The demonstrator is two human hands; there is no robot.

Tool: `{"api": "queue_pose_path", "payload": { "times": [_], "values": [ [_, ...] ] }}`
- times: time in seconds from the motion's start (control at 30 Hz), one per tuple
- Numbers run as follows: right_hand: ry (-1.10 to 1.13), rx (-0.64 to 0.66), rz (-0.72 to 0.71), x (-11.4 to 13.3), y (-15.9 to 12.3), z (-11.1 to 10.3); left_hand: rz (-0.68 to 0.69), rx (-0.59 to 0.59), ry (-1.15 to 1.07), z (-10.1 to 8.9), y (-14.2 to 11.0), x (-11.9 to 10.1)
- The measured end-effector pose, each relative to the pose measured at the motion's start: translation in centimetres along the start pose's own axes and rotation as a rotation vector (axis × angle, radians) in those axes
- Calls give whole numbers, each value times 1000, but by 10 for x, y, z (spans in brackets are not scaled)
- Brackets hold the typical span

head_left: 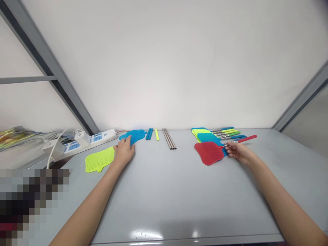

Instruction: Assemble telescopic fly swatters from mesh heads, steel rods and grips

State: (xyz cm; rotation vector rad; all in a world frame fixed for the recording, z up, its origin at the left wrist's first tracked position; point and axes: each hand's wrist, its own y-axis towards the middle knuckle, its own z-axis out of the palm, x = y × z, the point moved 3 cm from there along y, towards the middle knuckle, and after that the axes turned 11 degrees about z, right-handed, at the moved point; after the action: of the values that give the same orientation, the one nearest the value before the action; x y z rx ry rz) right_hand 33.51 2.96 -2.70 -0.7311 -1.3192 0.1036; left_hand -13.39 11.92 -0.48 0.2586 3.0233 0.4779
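My right hand [238, 152] is closed around the metal shaft of a red fly swatter [209, 153], whose red grip points to the right. The swatter lies over the near end of several assembled fly swatters in blue, yellow-green and green. On the left, my left hand [124, 150] rests with fingers apart at the near edge of some loose blue swatter heads [138, 135], touching them. Beside that wrist lies a loose yellow-green swatter head [99, 160], flat on the table.
Two blue grips [149, 134], a yellow-green grip [157, 134] and three metal rods [169, 139] lie in the middle of the grey table [166, 191]. A white power strip [102, 136] with plugs runs along the back left. A wall stands behind.
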Motion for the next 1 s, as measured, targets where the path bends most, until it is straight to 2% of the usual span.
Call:
{"api": "queue_pose_path", "payload": {
  "times": [0.17, 0.4, 0.53, 0.73, 1.0],
  "values": [
    [-94, -58, 12, -3, 2, -4, -72, -16, 38, 4, 0, 5],
    [-189, -134, 4, -6, 10, -5, 29, 20, 74, -4, -3, 3],
    [-199, -121, 6, -6, 9, -4, 70, 24, 100, -9, -4, -2],
    [-216, -129, 0, -5, 7, -3, 57, -6, 118, -13, -5, -10],
    [-243, -131, -11, -4, 4, 1, 89, 70, 44, -28, -13, -34]
  ]
}}
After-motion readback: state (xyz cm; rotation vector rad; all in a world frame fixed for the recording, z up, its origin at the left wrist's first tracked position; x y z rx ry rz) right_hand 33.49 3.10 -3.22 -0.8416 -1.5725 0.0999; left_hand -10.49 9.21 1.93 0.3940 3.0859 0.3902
